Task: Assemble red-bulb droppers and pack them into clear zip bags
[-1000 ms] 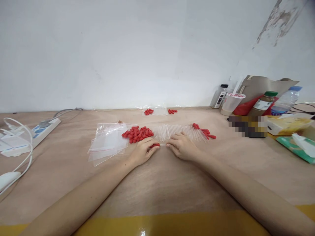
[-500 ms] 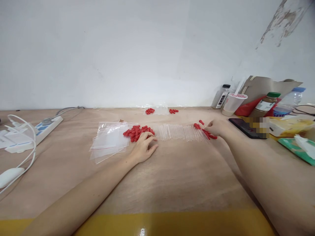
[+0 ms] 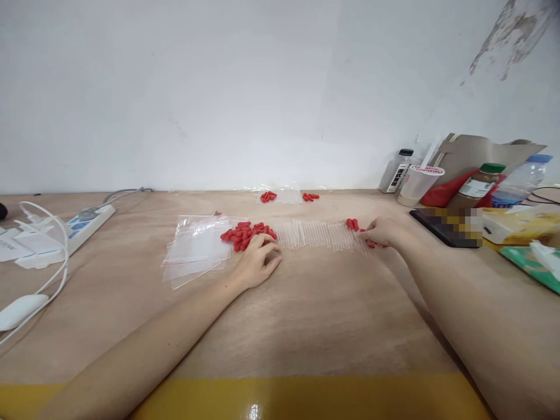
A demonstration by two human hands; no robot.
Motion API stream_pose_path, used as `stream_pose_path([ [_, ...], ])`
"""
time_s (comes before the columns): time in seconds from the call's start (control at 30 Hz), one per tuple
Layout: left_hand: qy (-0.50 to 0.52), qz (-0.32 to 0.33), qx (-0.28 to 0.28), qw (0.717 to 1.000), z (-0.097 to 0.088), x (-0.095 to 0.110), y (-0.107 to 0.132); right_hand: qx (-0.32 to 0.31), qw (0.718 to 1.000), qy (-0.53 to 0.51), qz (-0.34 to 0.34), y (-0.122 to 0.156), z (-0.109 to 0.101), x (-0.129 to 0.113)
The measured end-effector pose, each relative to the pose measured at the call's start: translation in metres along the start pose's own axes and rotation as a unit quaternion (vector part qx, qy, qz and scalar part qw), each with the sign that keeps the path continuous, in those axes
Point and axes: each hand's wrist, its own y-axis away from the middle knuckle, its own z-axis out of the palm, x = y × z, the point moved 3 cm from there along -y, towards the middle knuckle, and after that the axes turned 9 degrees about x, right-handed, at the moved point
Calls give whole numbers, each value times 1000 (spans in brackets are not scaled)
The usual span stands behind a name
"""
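My left hand lies on the table with its fingers stretched out. Its fingertips touch the near edge of a heap of red rubber caps. A row of thin clear tubes runs to the right of the heap. At the row's right end my right hand rests on a small pile of red-capped tubes. Its fingers are curled together over them, and what they pinch is hidden.
A stack of clear zip bags lies left of the caps. Two small groups of red caps sit by the wall. A power strip and cables are far left. On the right are a phone, a cup, bottles and tissue packs.
Both hands left a capped tube they held together at the centre. My right hand carried it to the pile at the right. My left hand moved up to the red caps.
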Motion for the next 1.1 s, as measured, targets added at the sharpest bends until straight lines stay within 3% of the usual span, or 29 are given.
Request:
stream_pose_path([
  [0.17, 0, -2, 4, 1000, 1, 0, 0, 63, 996, -40, -39, 5, 5, -9],
  [0.33, -3, -4, -1, 1000, 0, 1, 0, 116, 990, 21, -73, 20, 7, -27],
  [0.6, -5, -3, 0, 1000, 0, 0, -1, 152, 985, 12, -81, 18, 14, -28],
  [0.9, -34, -15, -1, 999, -1, 2, -1, 90, 993, 47, -56, 19, 16, -29],
  [1.1, -192, -120, 66, 972, -9, -5, -2, 86, 993, 76, -29, 21, 21, -31],
])
